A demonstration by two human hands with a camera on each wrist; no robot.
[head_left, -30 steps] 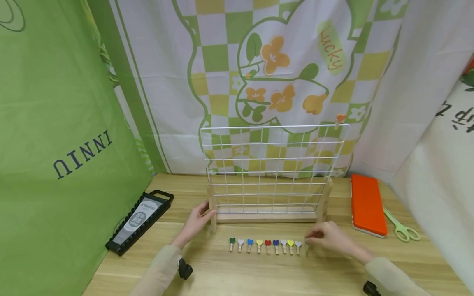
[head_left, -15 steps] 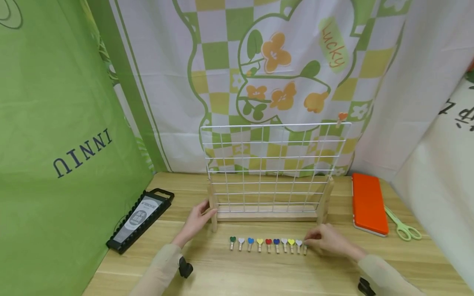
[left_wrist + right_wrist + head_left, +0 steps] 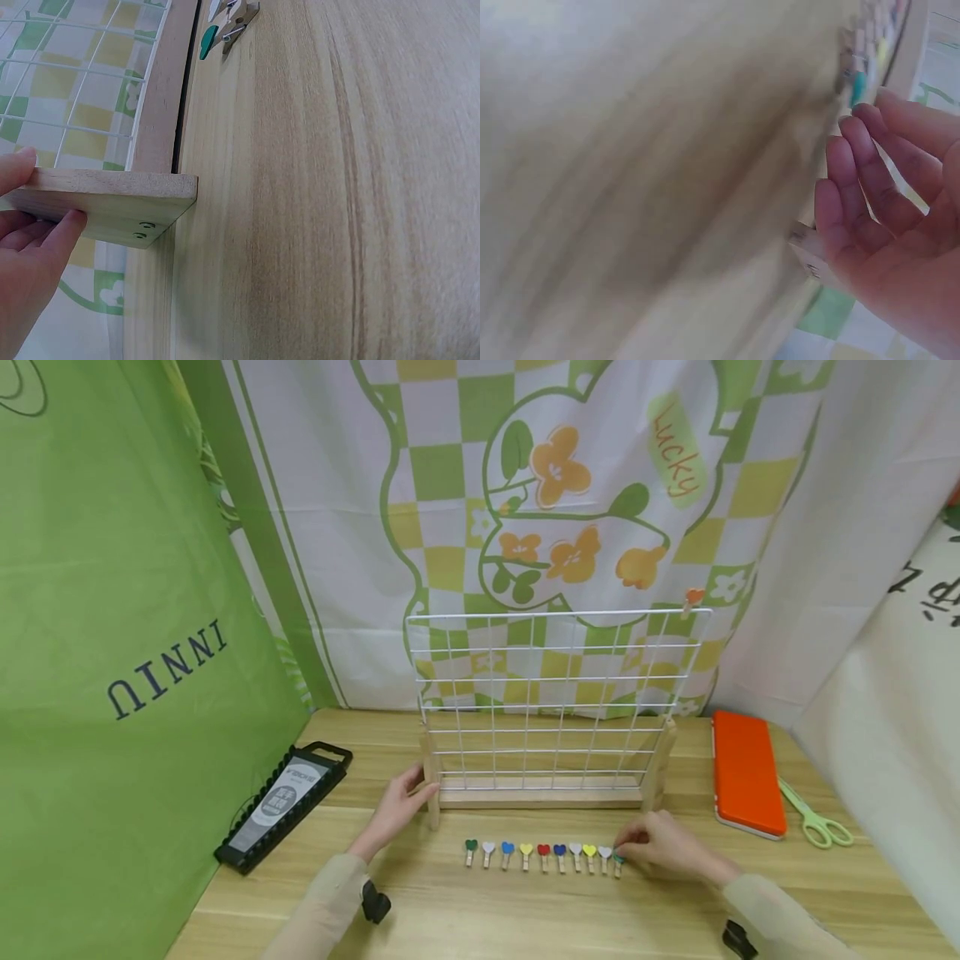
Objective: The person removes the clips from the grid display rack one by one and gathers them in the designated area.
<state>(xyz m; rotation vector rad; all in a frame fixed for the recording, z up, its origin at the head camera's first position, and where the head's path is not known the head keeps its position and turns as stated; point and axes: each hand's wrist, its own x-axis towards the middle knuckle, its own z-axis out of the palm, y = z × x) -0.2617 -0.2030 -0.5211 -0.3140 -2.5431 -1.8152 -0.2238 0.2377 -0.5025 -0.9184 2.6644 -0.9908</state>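
Note:
My left hand (image 3: 397, 810) pinches the left wooden leg (image 3: 112, 184) of a white wire grid rack (image 3: 558, 706), thumb on one face and fingers on the other. At the right end of a row of heart-topped mini clothespins (image 3: 543, 853), my right hand (image 3: 663, 843) is by a clothespin with a teal heart (image 3: 618, 866). In the right wrist view, its loosely bent fingertips (image 3: 864, 112) sit just beside the teal heart (image 3: 858, 88), not around it. An orange-heart clothespin (image 3: 690, 602) is clipped on the rack's top right.
On the right lie an orange-red flat case (image 3: 747, 774) and light green scissors (image 3: 817, 822). A black tool holder (image 3: 285, 806) with a grey label lies at the left. Patterned cloth (image 3: 555, 510) hangs behind the rack, and green cloth (image 3: 112, 568) hangs to the left.
The right hand has moved slightly left with the last clothespin, bringing it beside the row. Its teal heart now shows, and the fingers have come off it. My left hand stays on the leg.

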